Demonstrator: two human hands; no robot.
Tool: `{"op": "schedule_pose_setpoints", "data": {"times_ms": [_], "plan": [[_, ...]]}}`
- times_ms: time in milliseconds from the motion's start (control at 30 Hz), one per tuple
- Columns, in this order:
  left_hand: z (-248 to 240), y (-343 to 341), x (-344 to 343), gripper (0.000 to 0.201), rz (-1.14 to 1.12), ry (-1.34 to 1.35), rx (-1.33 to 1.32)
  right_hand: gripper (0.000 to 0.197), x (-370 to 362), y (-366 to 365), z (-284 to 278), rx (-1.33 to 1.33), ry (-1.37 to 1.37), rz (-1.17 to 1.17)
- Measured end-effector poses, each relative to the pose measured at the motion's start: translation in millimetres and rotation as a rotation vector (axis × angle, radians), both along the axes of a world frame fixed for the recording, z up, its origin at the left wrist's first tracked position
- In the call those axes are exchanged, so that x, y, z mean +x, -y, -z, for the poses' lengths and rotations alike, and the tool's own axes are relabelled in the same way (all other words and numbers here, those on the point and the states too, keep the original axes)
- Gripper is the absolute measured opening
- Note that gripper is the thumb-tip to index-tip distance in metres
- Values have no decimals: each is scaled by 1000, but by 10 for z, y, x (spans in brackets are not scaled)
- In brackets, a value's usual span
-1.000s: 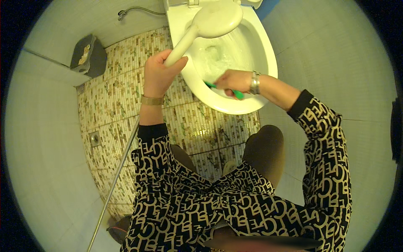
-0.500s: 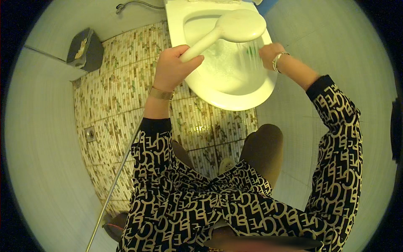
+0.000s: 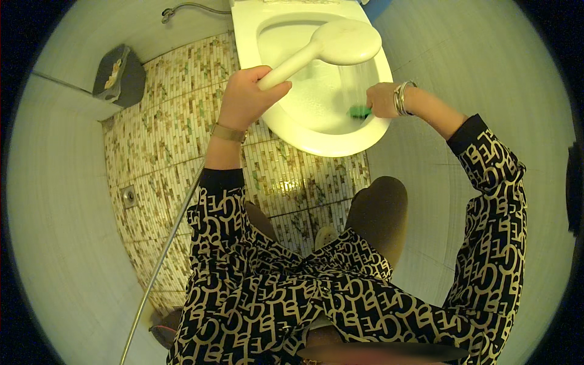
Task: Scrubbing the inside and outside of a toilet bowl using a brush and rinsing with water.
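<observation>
My left hand (image 3: 244,96) is wrapped around the handle of a white shower head (image 3: 348,42), held face down over the white toilet bowl (image 3: 319,143). Thin streams of water fall from it into the bowl. At the bowl's right inner side, my right hand (image 3: 383,100) is closed on a green brush (image 3: 359,112). Its bristles are against or close to the inner wall near the front rim; exact contact is hard to tell. The brush's handle is mostly hidden by my fingers.
A metal hose (image 3: 159,261) runs down on the left past my sleeve. By the left wall stands a grey waste bin (image 3: 125,78) with paper in it. A small hose nozzle (image 3: 168,14) lies beyond it. The mosaic floor (image 3: 170,121) has a drain (image 3: 128,196). A wall stands close on the right.
My right hand has moved with the green brush down along the bowl's right side toward the front rim. The shower head stays over the bowl, almost unmoved.
</observation>
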State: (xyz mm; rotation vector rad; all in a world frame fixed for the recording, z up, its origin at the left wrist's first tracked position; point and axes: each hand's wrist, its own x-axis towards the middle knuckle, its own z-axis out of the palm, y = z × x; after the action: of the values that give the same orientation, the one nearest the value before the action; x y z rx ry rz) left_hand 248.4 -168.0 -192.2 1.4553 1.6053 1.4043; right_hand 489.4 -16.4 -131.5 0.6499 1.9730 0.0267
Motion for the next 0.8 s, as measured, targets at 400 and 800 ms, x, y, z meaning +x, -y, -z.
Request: {"op": "schedule_pose_setpoints", "data": {"times_ms": [400, 800], "plan": [[-9, 27, -86, 26, -21, 90, -39, 38, -367, 416, 379, -685, -693, 801], [-55, 3, -140, 27, -111, -204, -92, 27, -673, 109, 1219, -256, -788, 347]]}}
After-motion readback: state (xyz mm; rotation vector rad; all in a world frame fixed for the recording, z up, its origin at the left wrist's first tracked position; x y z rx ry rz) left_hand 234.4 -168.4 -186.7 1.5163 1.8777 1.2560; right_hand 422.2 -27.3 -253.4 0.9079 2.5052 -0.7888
